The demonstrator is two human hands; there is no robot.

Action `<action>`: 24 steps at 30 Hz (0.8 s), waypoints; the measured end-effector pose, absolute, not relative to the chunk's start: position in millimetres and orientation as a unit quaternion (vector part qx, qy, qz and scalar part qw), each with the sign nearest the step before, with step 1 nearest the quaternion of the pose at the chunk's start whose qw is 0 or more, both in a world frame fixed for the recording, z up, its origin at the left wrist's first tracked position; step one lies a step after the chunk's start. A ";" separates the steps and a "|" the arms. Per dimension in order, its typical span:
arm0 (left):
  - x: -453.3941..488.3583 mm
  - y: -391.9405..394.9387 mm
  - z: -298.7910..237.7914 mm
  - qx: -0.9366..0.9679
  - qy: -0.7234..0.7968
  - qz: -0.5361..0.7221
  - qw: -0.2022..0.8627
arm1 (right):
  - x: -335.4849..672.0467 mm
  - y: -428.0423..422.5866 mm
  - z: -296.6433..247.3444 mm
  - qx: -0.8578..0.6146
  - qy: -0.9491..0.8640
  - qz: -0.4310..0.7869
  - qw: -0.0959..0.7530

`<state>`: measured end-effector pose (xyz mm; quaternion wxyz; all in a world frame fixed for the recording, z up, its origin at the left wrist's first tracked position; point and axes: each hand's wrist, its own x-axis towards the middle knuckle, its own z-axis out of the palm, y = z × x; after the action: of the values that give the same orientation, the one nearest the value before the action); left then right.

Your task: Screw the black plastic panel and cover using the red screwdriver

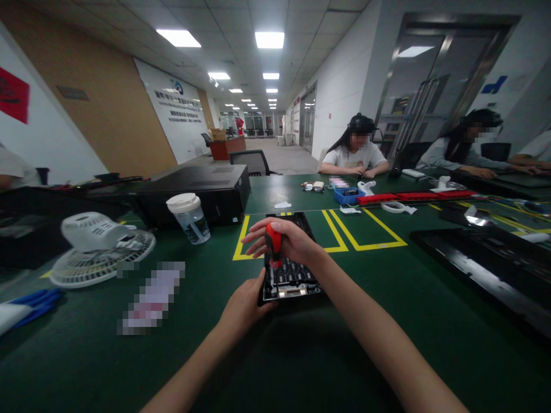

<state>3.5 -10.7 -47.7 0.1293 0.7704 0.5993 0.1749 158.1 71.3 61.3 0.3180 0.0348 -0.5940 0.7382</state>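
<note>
My right hand [296, 238] holds a screwdriver [273, 244] with a red and black handle, thumb on the handle's top and the other fingers stretched out past it. The screwdriver stands nearly upright, its lower end pointing down at a black tray-like case [297, 275]. Rows of shiny rounded metal pieces and a silvery part at the near edge show inside the case. Where the screwdriver's tip meets it is too small to tell. My left hand [245, 301] grips the case at its near left corner, with the fingers partly hidden.
Left of the case are a lidded plastic cup [189, 217], a black computer case [193, 192] and a white fan [101, 249]. At right lies a long black panel [482, 275]; farther back is a blue bin [346, 195]. Other people sit across the green table [193, 361].
</note>
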 end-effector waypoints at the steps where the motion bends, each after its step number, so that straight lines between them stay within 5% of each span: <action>1: 3.7 -11.0 -46.8 0.770 0.600 0.175 0.131 | 158.3 71.2 61.2 0.035 -0.596 0.735 0.322; 24: 1.5 -10.0 -49.8 0.772 0.590 0.183 0.146 | 157.0 67.9 58.3 0.006 -0.616 0.705 0.351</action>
<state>1.5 -10.0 -49.8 0.1464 0.7724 0.5902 0.1834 157.0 67.9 58.3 0.3509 0.0058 -0.6159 0.7053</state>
